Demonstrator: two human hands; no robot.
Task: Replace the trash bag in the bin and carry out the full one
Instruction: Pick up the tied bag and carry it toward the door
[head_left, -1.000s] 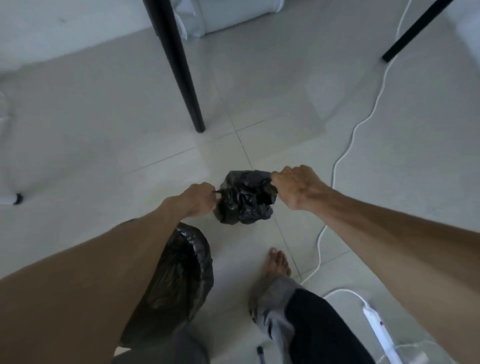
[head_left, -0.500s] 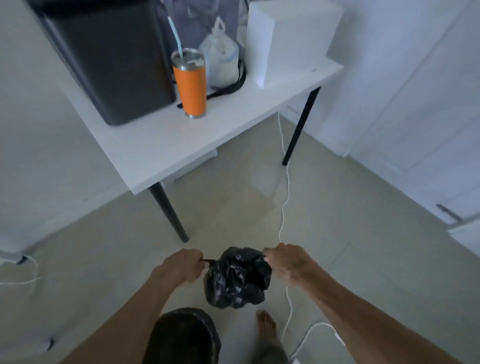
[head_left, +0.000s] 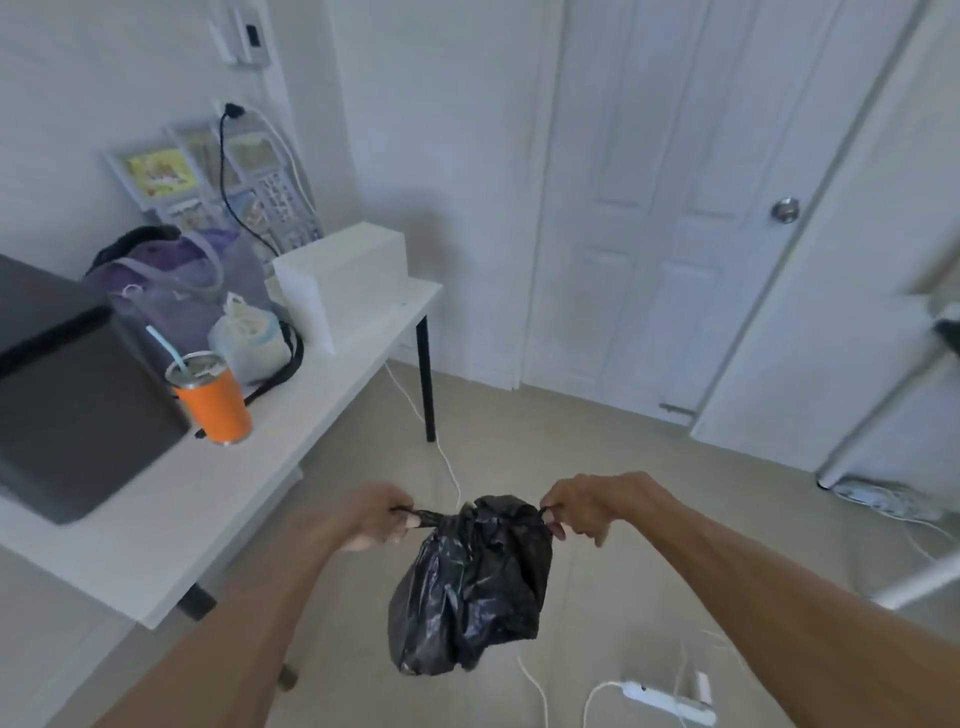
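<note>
No text, brand or number can be read. Printed marks may be carried by the framed pictures (head_left: 213, 179) propped at the far left, but they are blurred beyond reading.

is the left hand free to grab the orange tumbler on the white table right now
Probably not as things stand: the left hand is clenched on one twisted end of the black plastic trash bag. The orange metal tumbler stands unblocked near the white table edge, so releasing first would free it.
</note>
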